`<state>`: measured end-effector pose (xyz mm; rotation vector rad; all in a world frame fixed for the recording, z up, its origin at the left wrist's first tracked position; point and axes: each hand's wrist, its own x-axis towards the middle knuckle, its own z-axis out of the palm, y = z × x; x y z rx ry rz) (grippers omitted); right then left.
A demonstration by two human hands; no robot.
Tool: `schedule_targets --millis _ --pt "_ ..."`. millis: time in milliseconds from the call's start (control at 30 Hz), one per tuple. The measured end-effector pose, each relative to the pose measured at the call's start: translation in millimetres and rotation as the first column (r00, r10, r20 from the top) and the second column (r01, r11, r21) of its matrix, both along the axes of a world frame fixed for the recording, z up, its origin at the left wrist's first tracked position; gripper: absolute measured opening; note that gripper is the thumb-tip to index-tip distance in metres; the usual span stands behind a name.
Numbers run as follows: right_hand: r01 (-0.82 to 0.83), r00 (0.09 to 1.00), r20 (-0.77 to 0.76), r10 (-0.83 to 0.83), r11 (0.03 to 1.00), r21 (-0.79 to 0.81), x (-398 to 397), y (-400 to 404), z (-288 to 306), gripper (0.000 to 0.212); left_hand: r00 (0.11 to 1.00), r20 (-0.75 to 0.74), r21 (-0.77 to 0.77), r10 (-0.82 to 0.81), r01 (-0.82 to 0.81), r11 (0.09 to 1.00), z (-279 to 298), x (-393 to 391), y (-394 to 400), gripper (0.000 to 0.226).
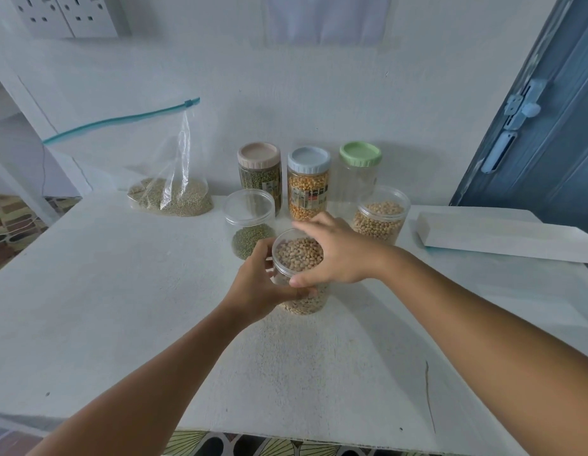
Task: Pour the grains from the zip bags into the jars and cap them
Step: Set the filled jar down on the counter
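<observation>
A clear jar of pale beans (298,255) stands in the middle of the white table (121,291), with a clear lid on it. My left hand (264,287) grips the jar's body from the left. My right hand (332,255) curls over the lid, thumb at the near rim. A zip bag (171,192) with a teal slider holds pale grain at the back left, leaning on the wall. Behind the held jar stand a clear-lidded jar of green grain (251,225) and a clear-lidded jar of pale beans (381,218).
Against the wall are a beige-capped jar of green grain (259,172), a blue-capped jar of yellow corn (308,182) and a green-capped jar (360,169) that looks empty. A white box (503,235) lies at the right. A blue door (542,126) is at the far right.
</observation>
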<state>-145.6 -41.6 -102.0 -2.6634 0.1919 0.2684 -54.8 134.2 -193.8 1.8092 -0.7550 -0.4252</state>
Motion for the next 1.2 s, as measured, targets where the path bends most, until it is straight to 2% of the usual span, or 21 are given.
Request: schedule_targets --millis 100,167,300,467,533,633,700,767,833,967,1067,1200 --pt "0.106 0.99 0.105 -0.092 0.985 -0.137 2.6 13.2 -7.1 0.117 1.0 0.003 -0.02 0.015 -0.015 1.0 -2.6 -1.3 0.7 0.091" --pt "0.117 0.989 0.11 -0.101 0.981 -0.153 2.9 12.8 -7.7 0.118 1.0 0.0 -0.018 0.0 0.0 1.0 -2.5 0.4 0.6 0.094" --pt "0.096 0.995 -0.007 -0.096 0.995 0.029 -1.6 0.5 -3.6 0.12 1.0 -0.009 -0.005 -0.016 0.016 1.0 -1.1 1.7 1.1 0.095" --pt "0.175 0.963 0.191 -0.188 0.981 0.084 -8.2 8.7 -23.2 0.112 1.0 0.013 -0.018 -0.006 0.006 1.0 -2.5 -1.6 -0.9 0.09" --pt "0.168 0.968 0.161 -0.193 0.973 0.157 -10.8 4.0 -24.7 0.116 0.998 0.068 -0.007 0.007 -0.007 1.0 -1.1 -4.2 -0.8 0.093" --pt "0.161 0.972 0.123 -0.2 0.949 0.271 -17.9 -6.3 -28.3 0.121 0.97 0.228 -0.027 0.082 -0.078 0.997 1.5 -11.9 2.2 0.113" --pt "0.173 0.964 0.122 -0.236 0.906 0.386 -24.2 -12.3 -33.3 0.115 0.932 0.348 -0.03 0.1 -0.095 0.995 1.6 -15.4 5.5 0.11" --pt "0.185 0.95 0.135 -0.281 0.856 0.482 -28.3 -17.3 -37.5 0.11 0.889 0.45 -0.005 0.088 -0.097 0.995 0.5 -15.8 6.0 0.093" --pt "0.206 0.932 0.166 -0.322 0.847 0.49 -26.6 -20.7 -41.8 0.109 0.852 0.516 0.033 0.085 -0.12 0.992 2.2 -12.8 2.3 0.086" --pt "0.272 0.891 0.204 -0.405 0.837 0.475 -9.9 -27.7 -45.3 0.105 0.633 0.774 0.177 0.032 -0.264 0.948 11.7 4.4 -20.7 0.083" --pt "0.313 0.873 0.216 -0.438 0.841 0.441 7.8 -36.5 -41.7 0.107 0.545 0.837 0.295 -0.055 -0.364 0.884 27.3 17.8 -39.5 0.081" --pt "0.35 0.871 0.196 -0.451 0.848 0.397 28.5 -42.9 -39.8 0.114 0.509 0.846 0.414 -0.159 -0.44 0.797 41.0 33.9 -56.8 0.081"
